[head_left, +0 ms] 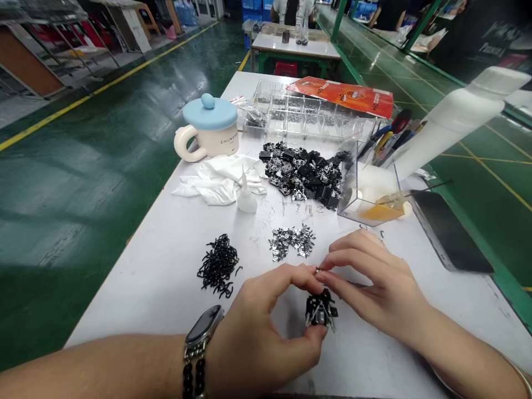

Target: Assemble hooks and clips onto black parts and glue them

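Between the thumb and forefinger of my left hand (270, 327) is a small black and silver mechanism (321, 311), held just above the table. My right hand (374, 274) pinches a tiny part (318, 270) at its fingertips, too small to name, close to the tip of my left forefinger. Just beyond the hands lies a pile of small silver metal pieces (292, 243). To the left is a heap of thin curved black parts (218, 265). A larger heap of black and silver mechanisms (305, 172) sits farther back.
A small dropper bottle (246, 194) stands by a white cloth (222, 180) and a blue-lidded mug (216, 130). On the right are a clear holder (353, 191) with tools, a leaning white bottle (453, 122) and a phone (451, 230). Behind lies a compartment tray (305, 130).
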Motion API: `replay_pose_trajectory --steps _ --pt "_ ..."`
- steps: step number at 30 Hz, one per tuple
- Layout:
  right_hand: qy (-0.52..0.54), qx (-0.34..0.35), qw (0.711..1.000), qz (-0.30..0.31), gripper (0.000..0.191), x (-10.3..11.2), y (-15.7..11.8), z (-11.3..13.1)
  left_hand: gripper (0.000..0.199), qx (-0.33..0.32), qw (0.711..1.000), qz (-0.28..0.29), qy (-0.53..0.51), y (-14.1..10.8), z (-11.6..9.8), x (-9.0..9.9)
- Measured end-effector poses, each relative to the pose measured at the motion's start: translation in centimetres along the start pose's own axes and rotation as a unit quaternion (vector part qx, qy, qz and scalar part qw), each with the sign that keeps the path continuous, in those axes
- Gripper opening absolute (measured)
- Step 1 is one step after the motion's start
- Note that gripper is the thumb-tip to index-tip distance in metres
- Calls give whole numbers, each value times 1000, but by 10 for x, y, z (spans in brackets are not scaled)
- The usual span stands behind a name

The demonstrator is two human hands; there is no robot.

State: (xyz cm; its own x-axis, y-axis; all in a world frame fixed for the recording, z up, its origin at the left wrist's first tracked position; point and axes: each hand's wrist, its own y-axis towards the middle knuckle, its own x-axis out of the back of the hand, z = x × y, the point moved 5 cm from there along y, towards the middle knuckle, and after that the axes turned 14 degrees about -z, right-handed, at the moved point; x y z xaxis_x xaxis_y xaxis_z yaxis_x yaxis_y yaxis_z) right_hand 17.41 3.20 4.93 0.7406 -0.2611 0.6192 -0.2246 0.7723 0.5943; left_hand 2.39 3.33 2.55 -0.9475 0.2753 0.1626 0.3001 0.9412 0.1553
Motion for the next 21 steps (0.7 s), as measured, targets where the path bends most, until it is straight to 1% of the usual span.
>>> replay_pose_trajectory --steps 5,10,13,16,19,21 --pt "6 -4 1000 9 8 -4 0 -2 34 30 999 16 -27 2 4 0" --pt "22 0 1000 1 10 -2 -1 -1 35 33 999 19 -38 1 4 0" --pt "25 48 998 10 16 -1 -2 3 35 40 998 23 -41 0 6 1" --pt "38 105 993 38 24 -1 -3 5 34 55 997 22 -50 0 8 0" --pt "44 136 988 63 30 -1 -6 2 35 84 992 14 -91 1 10 0" --pt "25 161 984 73 36 0 -10 0 35 102 988 10 -114 2 11 -1"
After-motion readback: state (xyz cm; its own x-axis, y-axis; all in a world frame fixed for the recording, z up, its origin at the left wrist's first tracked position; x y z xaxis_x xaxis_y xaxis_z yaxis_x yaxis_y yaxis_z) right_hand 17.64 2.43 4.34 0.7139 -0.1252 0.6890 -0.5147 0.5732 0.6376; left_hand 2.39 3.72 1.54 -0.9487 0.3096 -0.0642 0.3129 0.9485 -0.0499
